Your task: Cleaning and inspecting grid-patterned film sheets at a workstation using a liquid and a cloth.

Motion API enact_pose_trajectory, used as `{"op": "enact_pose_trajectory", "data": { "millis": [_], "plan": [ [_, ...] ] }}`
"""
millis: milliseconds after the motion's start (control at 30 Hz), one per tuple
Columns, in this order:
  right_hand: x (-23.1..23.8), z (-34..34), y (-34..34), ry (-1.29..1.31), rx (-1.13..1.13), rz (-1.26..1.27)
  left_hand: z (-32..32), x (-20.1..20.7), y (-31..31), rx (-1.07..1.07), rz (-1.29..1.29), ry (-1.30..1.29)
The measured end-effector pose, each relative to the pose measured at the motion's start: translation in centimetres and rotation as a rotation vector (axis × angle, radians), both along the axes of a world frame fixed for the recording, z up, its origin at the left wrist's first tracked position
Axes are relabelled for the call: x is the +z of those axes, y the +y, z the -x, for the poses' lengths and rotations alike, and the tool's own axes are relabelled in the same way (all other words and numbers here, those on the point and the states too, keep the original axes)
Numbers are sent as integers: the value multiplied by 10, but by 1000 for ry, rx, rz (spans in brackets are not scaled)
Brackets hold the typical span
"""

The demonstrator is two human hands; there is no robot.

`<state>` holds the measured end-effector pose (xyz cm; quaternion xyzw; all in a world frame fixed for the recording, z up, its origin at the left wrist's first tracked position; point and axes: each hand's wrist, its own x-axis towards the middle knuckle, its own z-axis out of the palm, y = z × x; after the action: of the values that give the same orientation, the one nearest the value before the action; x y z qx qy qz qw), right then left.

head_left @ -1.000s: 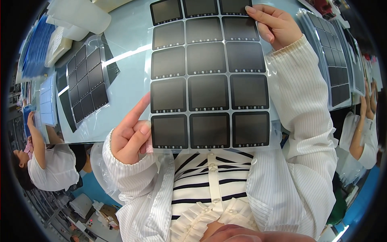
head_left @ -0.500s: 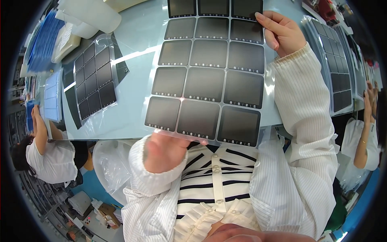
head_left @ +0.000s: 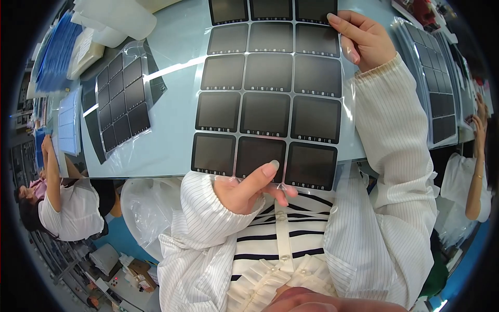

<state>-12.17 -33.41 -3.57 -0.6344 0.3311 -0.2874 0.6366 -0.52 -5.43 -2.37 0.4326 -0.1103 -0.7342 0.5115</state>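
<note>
Before me is a clear plastic sheet bearing dark rectangular panels (head_left: 267,70), three across in several rows, each with small pale marks along its lower edge. The sheet's upper end runs out of view. My left hand (head_left: 247,190) grips its near edge, thumb lying over a bottom-row panel and fingers underneath. At the upper right edge, my right hand (head_left: 366,39) pinches the same sheet between thumb and fingers. A smaller sheet of similar dark panels (head_left: 122,101) lies on the table to the left, in clear film over a dark piece.
On the pale table (head_left: 171,125), a stack of panelled sheets (head_left: 434,83) lies at right. White containers (head_left: 119,18) and blue sheets (head_left: 54,57) stand at far left. A plastic-lined bin (head_left: 148,213) sits below the table's edge. Co-workers are at left (head_left: 70,210) and right (head_left: 462,179).
My left thumb has come from below the near edge onto the bottom row of panels, and that hand now grips the sheet. The sheet has straightened slightly; my right hand keeps its hold.
</note>
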Motion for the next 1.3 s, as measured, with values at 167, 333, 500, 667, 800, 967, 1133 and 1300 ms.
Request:
{"op": "enact_pose_trajectory", "data": {
  "millis": [167,333,500,667,800,967,1133,1300],
  "plan": [
    [-3,1,-6,3,1,-9,3,-3,7,75,175,104],
    [-10,5,-15,-7,50,-71,-1,-5,8,-27,298,115],
    [-9,4,-11,10,35,-37,1,-1,8,-9,253,131],
    [-8,5,-13,-1,84,-65,4,-3,12,-37,245,40],
    [0,3,-2,-26,17,-9,-2,-2,18,27,233,15],
    [10,3,-6,-88,52,-195,-32,-18,26,182,291,12],
    [12,-3,2,-79,51,-259,-29,-10,32,559,147,-224],
    [4,4,-3,0,152,-152,-40,-14,48,346,154,-511]
  ]
}}
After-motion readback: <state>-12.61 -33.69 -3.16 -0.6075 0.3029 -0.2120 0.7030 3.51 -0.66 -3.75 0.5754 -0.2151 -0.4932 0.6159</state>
